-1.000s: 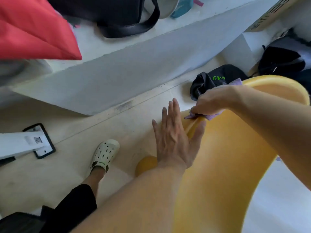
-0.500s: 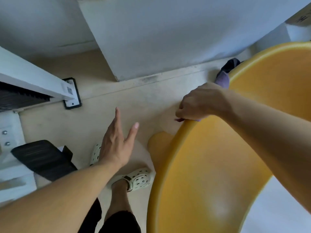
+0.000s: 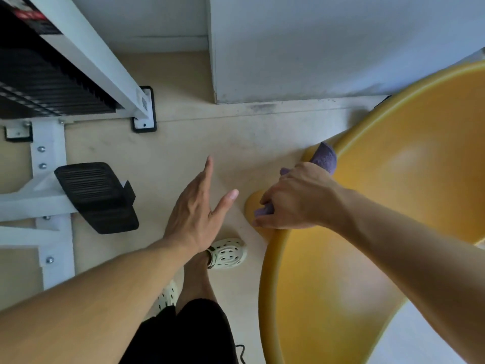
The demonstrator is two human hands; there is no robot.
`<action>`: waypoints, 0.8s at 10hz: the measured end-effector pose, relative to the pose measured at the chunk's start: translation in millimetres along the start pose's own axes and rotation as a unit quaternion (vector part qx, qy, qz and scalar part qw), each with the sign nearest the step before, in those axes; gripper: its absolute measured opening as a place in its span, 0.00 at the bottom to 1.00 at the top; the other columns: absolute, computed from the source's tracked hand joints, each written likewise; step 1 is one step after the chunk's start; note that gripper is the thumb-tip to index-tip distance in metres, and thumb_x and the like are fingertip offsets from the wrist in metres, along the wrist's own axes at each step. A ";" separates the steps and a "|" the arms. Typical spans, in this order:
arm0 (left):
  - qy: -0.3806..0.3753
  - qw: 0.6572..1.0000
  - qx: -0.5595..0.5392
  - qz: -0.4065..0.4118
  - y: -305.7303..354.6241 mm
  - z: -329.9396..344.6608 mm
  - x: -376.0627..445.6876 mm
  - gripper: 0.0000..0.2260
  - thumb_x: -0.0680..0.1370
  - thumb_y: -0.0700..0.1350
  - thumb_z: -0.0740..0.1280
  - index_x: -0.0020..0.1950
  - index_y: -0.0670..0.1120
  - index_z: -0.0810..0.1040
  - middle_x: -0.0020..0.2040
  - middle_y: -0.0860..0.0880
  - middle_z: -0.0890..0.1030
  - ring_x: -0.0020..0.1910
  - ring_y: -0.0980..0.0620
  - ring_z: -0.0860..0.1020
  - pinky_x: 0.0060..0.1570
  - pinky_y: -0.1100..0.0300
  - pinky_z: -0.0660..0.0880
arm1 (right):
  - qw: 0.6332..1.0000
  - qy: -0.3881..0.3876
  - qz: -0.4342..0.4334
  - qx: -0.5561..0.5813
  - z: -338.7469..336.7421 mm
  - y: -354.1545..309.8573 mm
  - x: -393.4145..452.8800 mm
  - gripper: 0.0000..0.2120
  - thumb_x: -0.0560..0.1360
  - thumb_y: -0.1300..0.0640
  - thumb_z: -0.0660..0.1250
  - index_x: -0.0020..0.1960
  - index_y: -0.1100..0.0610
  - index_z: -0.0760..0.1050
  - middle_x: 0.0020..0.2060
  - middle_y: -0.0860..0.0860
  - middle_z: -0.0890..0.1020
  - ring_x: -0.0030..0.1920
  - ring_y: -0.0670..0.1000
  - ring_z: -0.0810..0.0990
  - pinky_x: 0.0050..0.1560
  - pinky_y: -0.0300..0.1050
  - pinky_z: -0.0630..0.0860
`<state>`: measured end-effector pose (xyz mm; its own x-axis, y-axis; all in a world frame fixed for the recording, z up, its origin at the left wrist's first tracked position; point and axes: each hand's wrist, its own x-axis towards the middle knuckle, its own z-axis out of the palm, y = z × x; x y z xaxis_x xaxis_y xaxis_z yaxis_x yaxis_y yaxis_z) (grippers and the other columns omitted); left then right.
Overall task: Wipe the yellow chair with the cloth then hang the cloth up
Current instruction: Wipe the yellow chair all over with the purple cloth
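The right hand (image 3: 296, 198) was clenched around the purple cloth (image 3: 324, 158), pressing it over the rounded rim of the yellow chair (image 3: 380, 206). One end of the cloth stuck out above the knuckles, lying along the rim, and a smaller fold showed under the fingers lower down. The left hand (image 3: 195, 206) hung in the air over the floor (image 3: 210, 132), fingers straight and spread, touching nothing and standing apart from the chair.

The cloth looked soft and limp (a towel-like weave, as far as could be made out), so it would bunch and fold to follow the curve of the rim, and it would slip out of a loose grip. Holding it wadded in the palm, as here, seemed the sound way to keep pressure on it. The chair was a smooth moulded shell, stiff and likely slick, probably light enough to shift under a hard push; the free hand could steady it at the rim. The wiping seemed to be under way, with the seat's broad inner surface possibly left to do, and the hanging-up not yet begun.

Nearby stood a white metal frame (image 3: 52, 185) with a black pedal (image 3: 97, 195), and the person's foot wore a pale perforated clog (image 3: 228, 253).
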<state>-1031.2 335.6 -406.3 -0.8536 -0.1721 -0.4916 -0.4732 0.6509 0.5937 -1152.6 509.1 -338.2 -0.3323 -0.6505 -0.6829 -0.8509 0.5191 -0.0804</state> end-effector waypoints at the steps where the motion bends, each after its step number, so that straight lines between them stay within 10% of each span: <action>1: 0.005 1.000 -0.012 -0.001 -9.2 -0.7 -22.8 0.37 0.74 0.74 0.43 0.78 0.62 0.34 0.82 0.53 0.52 0.79 0.50 0.56 0.73 0.49 0.58 | 1.000 0.015 -0.006 -0.012 10.2 -33.3 -6.6 0.32 0.74 0.26 0.48 0.39 0.50 0.77 0.27 0.46 0.67 0.48 0.55 0.77 0.49 0.51 0.73; 3: 0.028 0.999 -0.032 0.000 -35.3 1.7 -100.3 0.38 0.74 0.74 0.43 0.80 0.59 0.37 0.82 0.52 0.54 0.79 0.49 0.58 0.73 0.51 0.60 | 0.991 -0.027 -0.008 -0.127 25.1 -117.7 -35.5 0.22 0.76 0.39 0.55 0.34 0.54 0.74 0.27 0.49 0.72 0.48 0.54 0.79 0.59 0.52 0.68; 4: 0.017 0.999 -0.043 -0.014 -45.8 6.3 -150.6 0.40 0.73 0.75 0.44 0.80 0.59 0.40 0.81 0.52 0.55 0.78 0.51 0.58 0.72 0.57 0.57 | 0.989 -0.091 0.003 -0.117 51.8 -170.5 -57.5 0.16 0.79 0.44 0.58 0.54 0.51 0.81 0.56 0.51 0.84 0.66 0.55 0.76 0.72 0.54 0.60; 5: 0.001 0.998 -0.056 -0.036 -60.4 14.8 -184.4 0.39 0.74 0.75 0.45 0.80 0.60 0.40 0.81 0.52 0.55 0.78 0.51 0.58 0.73 0.55 0.59 | 0.859 -0.018 0.180 0.478 89.4 -215.5 -82.3 0.20 0.86 0.53 0.50 0.75 0.53 0.66 0.72 0.58 0.73 0.54 0.33 0.75 0.60 0.32 0.69; 6: -0.013 0.997 -0.064 -0.050 -69.4 20.3 -217.5 0.40 0.72 0.77 0.43 0.79 0.62 0.39 0.81 0.54 0.53 0.79 0.52 0.57 0.74 0.52 0.61 | 0.584 0.196 0.310 0.724 129.7 -242.0 -107.4 0.22 0.84 0.57 0.54 0.64 0.30 0.70 0.63 0.40 0.81 0.61 0.42 0.76 0.68 0.42 0.68; 7: -0.029 0.995 -0.075 -0.062 -74.4 19.4 -245.6 0.41 0.71 0.78 0.44 0.79 0.62 0.39 0.81 0.55 0.53 0.79 0.53 0.58 0.75 0.51 0.62 | 0.544 0.185 0.293 0.764 147.9 -252.1 -124.9 0.20 0.81 0.61 0.54 0.60 0.37 0.72 0.59 0.36 0.83 0.66 0.46 0.75 0.61 0.47 0.65; 8: -0.038 0.994 -0.067 -0.076 -75.3 13.6 -265.8 0.42 0.71 0.78 0.46 0.79 0.62 0.39 0.81 0.55 0.54 0.78 0.53 0.58 0.74 0.52 0.62 | 0.599 0.167 0.270 0.735 154.8 -251.1 -144.6 0.21 0.78 0.66 0.52 0.50 0.41 0.74 0.55 0.37 0.83 0.67 0.42 0.76 0.62 0.49 0.65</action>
<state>-765.8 342.4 -329.0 -0.7538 -0.2017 -0.6253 -0.6245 0.5159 0.5864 -827.9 558.7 -331.7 -0.6694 -0.1143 -0.7341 0.6140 0.4712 -0.6332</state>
